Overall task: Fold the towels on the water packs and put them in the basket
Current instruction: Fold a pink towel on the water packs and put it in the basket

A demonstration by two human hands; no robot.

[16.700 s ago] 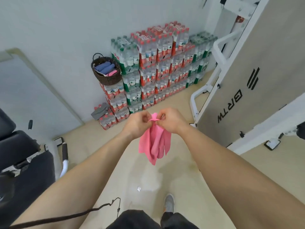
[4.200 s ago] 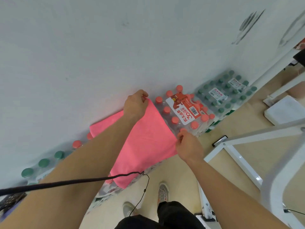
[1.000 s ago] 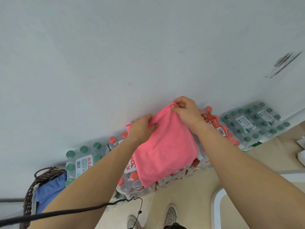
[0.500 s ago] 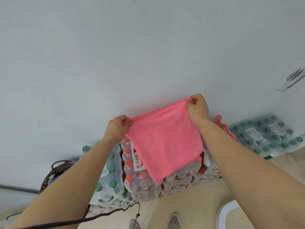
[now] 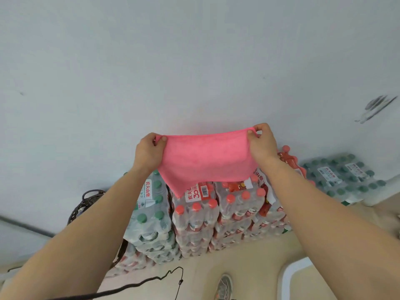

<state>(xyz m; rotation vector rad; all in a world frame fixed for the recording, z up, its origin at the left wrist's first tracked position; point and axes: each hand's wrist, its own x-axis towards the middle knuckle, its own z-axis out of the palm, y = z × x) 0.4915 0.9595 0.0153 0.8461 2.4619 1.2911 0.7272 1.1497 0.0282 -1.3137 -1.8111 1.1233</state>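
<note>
1. Mid-frame, the left hand (image 5: 148, 153) and right hand (image 5: 263, 144) each pinch a top corner of the pink towel (image 5: 205, 161), stretched taut above the water packs (image 5: 194, 213).
2. Folding looks unfinished to me; the basket (image 5: 79, 207), lower left, awaits it.

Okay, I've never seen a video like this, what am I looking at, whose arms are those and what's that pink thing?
There is no machine here. The picture comes from a camera worn on a person's head, looking forward and down, so the arms are their own. The left hand and right hand each pinch a top corner of a pink towel, holding it stretched in the air. Below stand stacked water packs against a wall, a dark woven basket at their left.
</note>
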